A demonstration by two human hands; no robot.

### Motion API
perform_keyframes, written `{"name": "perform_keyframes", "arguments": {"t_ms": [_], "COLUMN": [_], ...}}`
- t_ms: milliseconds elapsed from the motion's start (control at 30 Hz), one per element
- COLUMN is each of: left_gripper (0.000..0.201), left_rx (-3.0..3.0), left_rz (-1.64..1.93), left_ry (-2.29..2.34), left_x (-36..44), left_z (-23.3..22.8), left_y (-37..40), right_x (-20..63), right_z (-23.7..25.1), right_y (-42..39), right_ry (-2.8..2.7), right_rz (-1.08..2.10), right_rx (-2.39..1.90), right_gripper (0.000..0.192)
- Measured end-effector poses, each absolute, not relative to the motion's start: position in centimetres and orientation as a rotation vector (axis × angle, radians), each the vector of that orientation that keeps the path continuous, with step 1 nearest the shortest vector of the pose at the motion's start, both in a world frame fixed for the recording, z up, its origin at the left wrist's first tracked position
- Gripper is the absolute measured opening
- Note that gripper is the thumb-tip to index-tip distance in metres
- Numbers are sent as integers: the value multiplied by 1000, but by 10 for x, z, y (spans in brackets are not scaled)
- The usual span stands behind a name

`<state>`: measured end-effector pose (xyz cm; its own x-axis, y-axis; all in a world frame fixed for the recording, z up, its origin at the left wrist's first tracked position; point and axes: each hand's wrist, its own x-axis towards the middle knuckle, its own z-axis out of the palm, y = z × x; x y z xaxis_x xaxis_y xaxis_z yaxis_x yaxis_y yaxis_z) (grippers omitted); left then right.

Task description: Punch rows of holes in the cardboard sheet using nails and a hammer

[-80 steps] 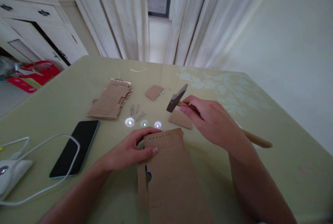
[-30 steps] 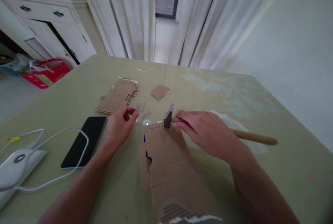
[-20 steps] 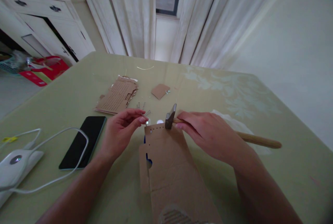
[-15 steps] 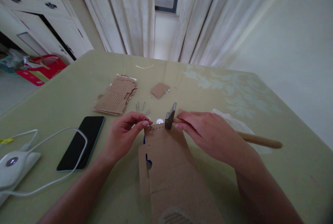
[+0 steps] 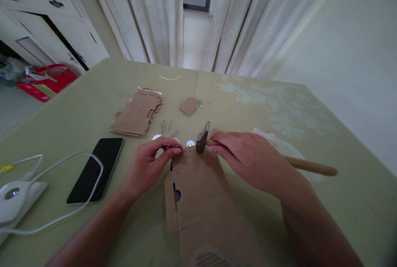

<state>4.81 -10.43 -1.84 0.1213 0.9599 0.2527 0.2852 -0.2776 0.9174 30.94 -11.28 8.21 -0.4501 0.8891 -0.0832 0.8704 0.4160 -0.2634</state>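
We are pinching a small nail between the fingers [image 5: 175, 150] of our left hand [image 5: 149, 165] at the far edge of the cardboard sheet [image 5: 198, 192] lying on the surface [image 5: 310, 134]. Our right hand [image 5: 248, 159] is gripping the hammer [image 5: 203, 137], its head resting on that edge just beside the nail.

Phone [image 5: 95, 169] left of cardboard [image 5: 198, 188]

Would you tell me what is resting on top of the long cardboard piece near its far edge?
The hammer head sits on the long cardboard piece, gripped by the right hand. The left hand pinches there; what it holds is hidden.

Brown cardboard [image 5: 201, 188], black phone [image 5: 96, 168]
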Motion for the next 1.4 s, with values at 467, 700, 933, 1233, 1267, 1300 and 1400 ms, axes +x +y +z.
{"name": "perform_keyframes", "arguments": {"t_ms": [467,700,933,1233,1267,1300,1400], "left_gripper": [10,11,11,10,10,10,10], "left_rx": [1781,1885,1932,2052,2050,2049,2070], "left_rz": [1219,1238,1259,1305,1311,1315,1310], "left_ry": [1219,1184,1149,1060,1051,1046,1025], "left_x": [50,51,50,50,50,50,50], "left_z": [-18,-12,-13,-19,-20,-20,-21], "left_y": [-107,-107,-109,-105,-105,-105,-105], "right_x": [309,309,298,285,285,286,286], "right_z": [83,85,94,96,97,97,98], "right_y": [-114,-113,-117,-125,-126,-127,-128], "right_ry": [-2571,-2600,-2279,-2387,-2365,-2357,-2441], "right_rz": [434,385,329,253,229,218,240], "right_rx": [-1605,-1606,-1372,-1366,-1358,-1355,-1370], "right_gripper": [27,27,24,32,32,32,30]}}
